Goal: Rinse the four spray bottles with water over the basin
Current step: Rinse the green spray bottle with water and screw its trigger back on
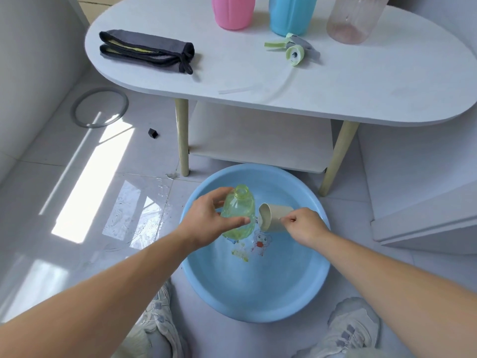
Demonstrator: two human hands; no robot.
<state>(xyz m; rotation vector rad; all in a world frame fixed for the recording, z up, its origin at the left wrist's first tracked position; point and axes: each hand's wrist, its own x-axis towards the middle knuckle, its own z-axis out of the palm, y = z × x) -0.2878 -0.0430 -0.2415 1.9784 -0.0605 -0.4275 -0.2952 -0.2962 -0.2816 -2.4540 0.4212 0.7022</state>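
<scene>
My left hand grips a clear green spray bottle with its cap off, held above the blue basin on the floor. My right hand holds a beige cup tipped on its side, its mouth toward the green bottle. On the white table stand a pink bottle, a blue bottle and a clear ribbed bottle. The green spray head with its tube lies on the table in front of them.
A folded dark grey cloth lies at the table's left. A grey ring and a small black piece lie on the tiled floor, with a wet patch left of the basin. My shoes flank the basin.
</scene>
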